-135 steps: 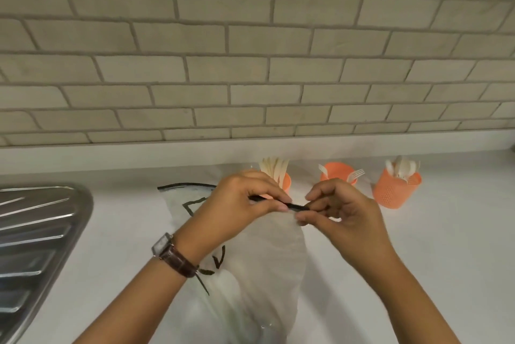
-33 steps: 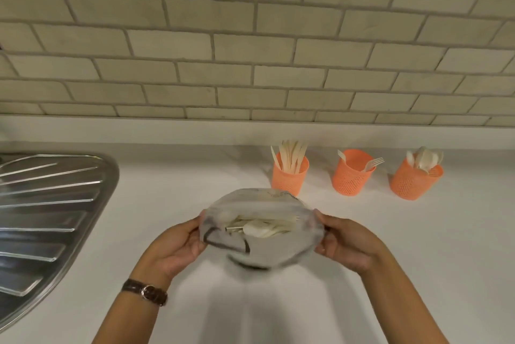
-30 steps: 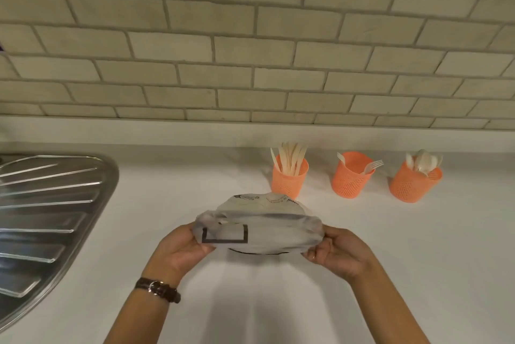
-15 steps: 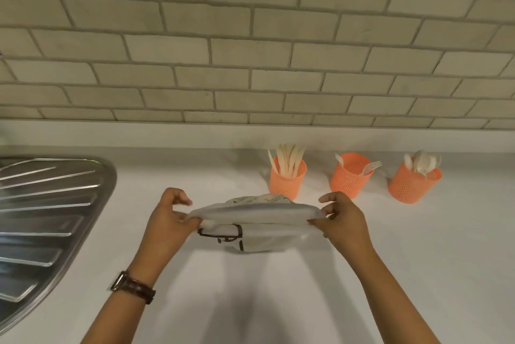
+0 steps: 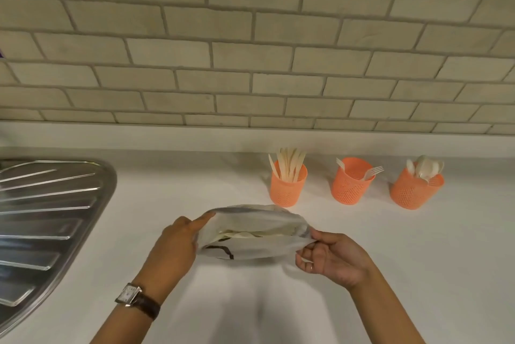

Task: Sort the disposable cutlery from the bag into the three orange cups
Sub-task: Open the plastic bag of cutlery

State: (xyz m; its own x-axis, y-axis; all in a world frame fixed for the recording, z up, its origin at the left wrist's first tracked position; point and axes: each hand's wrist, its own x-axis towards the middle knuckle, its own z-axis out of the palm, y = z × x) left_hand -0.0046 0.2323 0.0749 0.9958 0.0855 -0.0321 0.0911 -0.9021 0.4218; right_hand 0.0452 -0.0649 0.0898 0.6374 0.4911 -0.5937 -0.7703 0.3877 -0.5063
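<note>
The left hand (image 5: 175,246) and the right hand (image 5: 331,257) hold a translucent plastic bag (image 5: 250,235) between them, above the white countertop (image 5: 418,260). The fingers of the left hand are closed on the left edge of the bag's mouth, and the right hand pinches the right edge between thumb and fingers. The mouth is pulled open towards the camera, and pale cutlery (image 5: 250,232) lies inside the bag.

Behind the bag, near the wall, three orange cups stand in a row, apart from each other. The left cup (image 5: 287,189), just behind the bag's far edge, holds knives (image 5: 288,162) standing upright. The middle cup (image 5: 349,185) holds forks (image 5: 372,172) that lean over its rim. The right cup (image 5: 412,193) holds spoons (image 5: 425,168).

At the left, the curved edge of a steel sink drainboard (image 5: 41,218) lies well apart from the hands. The counter is open between the drainboard and the left hand, in front of the hands, and to the right of the right hand. A wristwatch (image 5: 131,295) sits on the left wrist.
</note>
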